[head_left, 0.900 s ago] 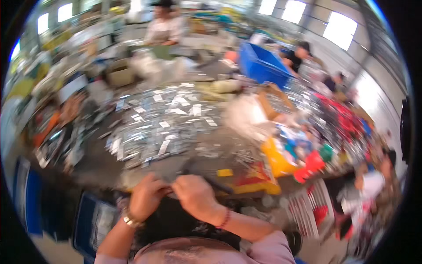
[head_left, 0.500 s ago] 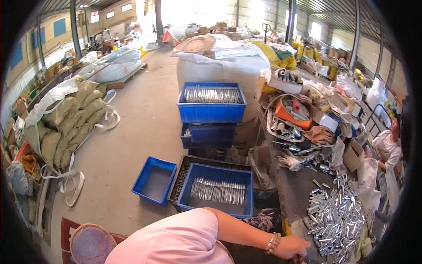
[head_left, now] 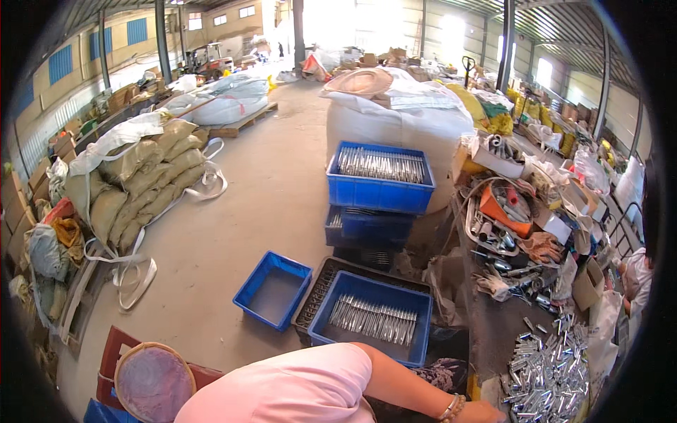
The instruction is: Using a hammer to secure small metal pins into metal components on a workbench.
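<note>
One arm in a pale pink sleeve crosses the lower edge toward the right. I take it for my left arm, with my left hand [head_left: 479, 412] at its end. Beaded bracelets [head_left: 453, 407] circle the wrist. The hand lies at the near left edge of a heap of shiny metal tubes [head_left: 546, 370] on the dark worktable [head_left: 490, 328]. The lower edge cuts the hand off and its fingers are hidden, so any held thing cannot be seen. My right hand is out of the picture. Left of the table, a blue crate [head_left: 426, 326] holds a row of slim metal pieces [head_left: 374, 319].
A smaller blue crate [head_left: 273, 290] sits beside a black lattice crate [head_left: 308, 299]. Beyond stand stacked blue crates [head_left: 381, 194] before a big white sack [head_left: 395, 116]. Gloves [head_left: 543, 247] and boxes clutter the table's far part. A round-seated stool [head_left: 155, 381] is lower left.
The whole view has swung, shifting the scene to the right. My left hand sits lower, and its fingers have slipped out past the lower edge. The crates appear unmoved.
</note>
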Action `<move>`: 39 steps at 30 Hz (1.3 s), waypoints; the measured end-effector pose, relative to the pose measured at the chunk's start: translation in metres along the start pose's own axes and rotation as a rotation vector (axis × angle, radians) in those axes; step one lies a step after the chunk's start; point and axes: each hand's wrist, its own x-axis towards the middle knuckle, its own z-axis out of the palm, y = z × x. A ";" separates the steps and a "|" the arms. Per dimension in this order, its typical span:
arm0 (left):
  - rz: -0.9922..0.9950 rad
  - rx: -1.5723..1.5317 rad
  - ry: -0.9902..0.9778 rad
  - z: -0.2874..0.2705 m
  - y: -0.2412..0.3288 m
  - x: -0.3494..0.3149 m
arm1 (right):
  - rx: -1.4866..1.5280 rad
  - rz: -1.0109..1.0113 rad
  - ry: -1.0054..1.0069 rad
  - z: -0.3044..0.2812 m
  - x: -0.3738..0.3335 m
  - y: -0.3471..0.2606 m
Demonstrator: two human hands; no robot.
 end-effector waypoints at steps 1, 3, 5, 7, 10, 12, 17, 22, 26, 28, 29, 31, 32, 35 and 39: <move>-0.008 0.006 0.006 -0.002 0.000 0.000 | 0.020 -0.007 -0.025 -0.002 0.005 -0.002; 0.015 -0.005 0.033 -0.008 0.002 0.000 | 0.046 -0.022 -0.026 -0.002 0.011 -0.002; 0.001 -0.001 0.023 -0.013 0.003 0.002 | 0.068 -0.034 -0.026 -0.003 0.016 -0.003; -0.014 0.001 0.011 -0.012 0.001 0.001 | 0.082 -0.020 -0.050 -0.004 0.018 -0.003; -0.019 -0.009 0.032 -0.008 -0.002 0.000 | 0.101 -0.039 -0.053 -0.004 0.020 0.001; -0.006 -0.010 0.034 -0.007 0.000 0.001 | 0.106 -0.025 -0.070 -0.005 0.018 0.003; 0.076 -0.023 0.040 0.025 -0.021 0.005 | 0.014 0.179 -0.080 -0.029 -0.004 0.015; -0.027 -0.164 0.010 -0.033 0.027 -0.006 | -0.093 0.445 -0.264 -0.030 -0.053 0.074; -0.163 -0.075 -0.016 -0.059 0.035 -0.013 | -0.027 0.375 -0.315 -0.033 -0.031 0.049; -0.132 -0.071 -0.045 -0.061 0.032 -0.012 | -0.005 0.450 -0.336 -0.034 -0.025 0.044; -0.130 -0.098 -0.060 -0.065 0.035 -0.010 | -0.036 0.491 -0.347 -0.039 -0.028 0.039; -0.124 -0.123 -0.078 -0.067 0.037 -0.003 | 0.032 0.472 -0.170 -0.042 -0.031 0.037; -0.117 -0.107 -0.091 -0.066 0.038 -0.001 | 0.026 0.484 -0.173 -0.047 -0.032 0.031; -0.106 -0.082 -0.093 -0.066 0.038 -0.001 | 0.251 0.453 -0.176 -0.069 -0.019 0.008; -0.076 -0.083 -0.087 -0.064 0.039 -0.002 | 0.215 0.375 -0.094 -0.076 -0.019 -0.005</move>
